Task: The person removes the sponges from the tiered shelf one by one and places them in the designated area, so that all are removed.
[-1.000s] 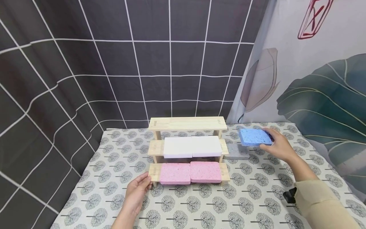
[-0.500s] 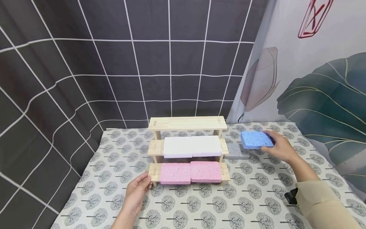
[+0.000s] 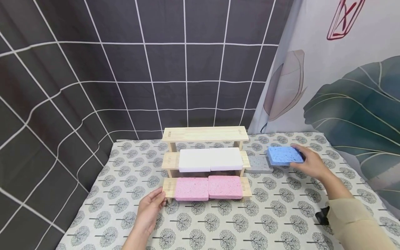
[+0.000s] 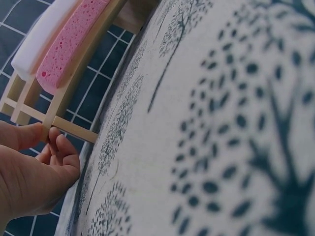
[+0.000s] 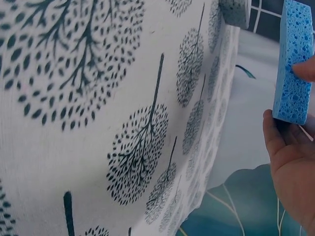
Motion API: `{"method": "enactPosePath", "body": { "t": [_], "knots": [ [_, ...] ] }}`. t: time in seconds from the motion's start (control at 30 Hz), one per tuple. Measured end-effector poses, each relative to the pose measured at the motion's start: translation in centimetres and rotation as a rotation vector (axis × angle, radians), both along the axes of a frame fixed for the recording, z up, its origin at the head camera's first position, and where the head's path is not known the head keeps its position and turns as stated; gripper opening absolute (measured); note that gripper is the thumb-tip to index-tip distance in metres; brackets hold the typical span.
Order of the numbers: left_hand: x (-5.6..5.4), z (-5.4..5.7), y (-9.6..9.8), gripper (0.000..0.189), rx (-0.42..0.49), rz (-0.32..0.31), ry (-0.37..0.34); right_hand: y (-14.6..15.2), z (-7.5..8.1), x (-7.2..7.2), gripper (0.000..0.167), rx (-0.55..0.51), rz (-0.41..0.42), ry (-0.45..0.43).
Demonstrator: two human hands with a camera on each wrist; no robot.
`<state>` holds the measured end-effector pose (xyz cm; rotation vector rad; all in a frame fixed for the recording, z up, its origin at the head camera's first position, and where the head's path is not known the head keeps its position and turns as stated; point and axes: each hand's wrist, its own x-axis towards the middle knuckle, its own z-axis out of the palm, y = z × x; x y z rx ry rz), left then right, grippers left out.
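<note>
A three-tier wooden rack (image 3: 204, 134) stands on the table. Two pink sponges (image 3: 192, 189) lie side by side on its lowest step, and two white sponge blocks (image 3: 226, 159) on the middle one. My left hand (image 3: 149, 211) pinches the left end of the lowest step; in the left wrist view the thumb lies over the board and the fingers under it. To the right of the rack, my right hand (image 3: 312, 163) grips a blue sponge (image 3: 284, 156) by its right end, held above the cloth. Beside the rack's right side rests a grey speckled sponge (image 3: 257, 165).
A cloth printed with grey trees (image 3: 200, 229) covers the table. Behind hangs a dark curtain with white grid lines (image 3: 203, 62), and at the right a pale curtain with large leaves (image 3: 353, 104). The rack's top board carries nothing.
My right hand has moved the blue sponge a little to the right and lower in the head view. The left hand and the rack have stayed in place.
</note>
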<state>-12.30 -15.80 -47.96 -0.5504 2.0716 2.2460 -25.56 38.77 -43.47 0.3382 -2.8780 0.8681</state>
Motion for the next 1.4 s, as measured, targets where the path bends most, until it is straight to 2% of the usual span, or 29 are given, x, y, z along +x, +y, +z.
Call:
{"method": "enactPosePath", "body": {
  "t": [0.3,0.97,1.4],
  "knots": [
    [0.0,-0.1,0.0,0.047,0.010,0.002,0.000,0.8,-0.3,0.0,0.085,0.023,-0.018,-0.037],
    [0.0,-0.2,-0.1,0.045,-0.006,0.004,0.001,2.2,-1.7,-0.3,0.081,0.104,-0.017,-0.063],
    [0.0,0.0,0.1,0.045,0.001,0.008,0.001,2.2,-2.4,-0.6,0.084,0.157,-0.007,-0.159]
  ]
}}
